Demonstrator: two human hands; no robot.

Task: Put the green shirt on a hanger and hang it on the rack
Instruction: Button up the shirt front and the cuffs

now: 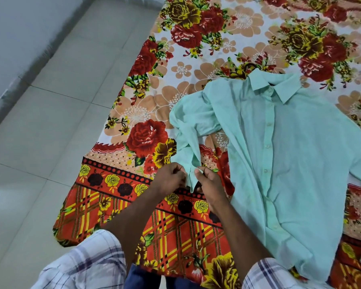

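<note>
- Forearms [133, 215] reach forward out of plaid sleeves [88, 261] and converge over the near edge of the sheet.
- Left hand [171, 178]: knuckles up, fingers curled in, pinching the left edge of the cuff [193, 177].
- Right hand [208, 184]: thumb and forefinger pinch the right edge of the cuff, other fingers curled under.
- Cuff sits between the two hands, touching both.
- Shirt [279, 153]: pale green, lies front up on the sheet with its button placket showing. Hem is near the right arm, collar at the far end, and the held sleeve is bunched to the left.
- Sheet [154, 69]: red and yellow floral print.
- Floor [50, 101]: grey tiles, left of the sheet.
</note>
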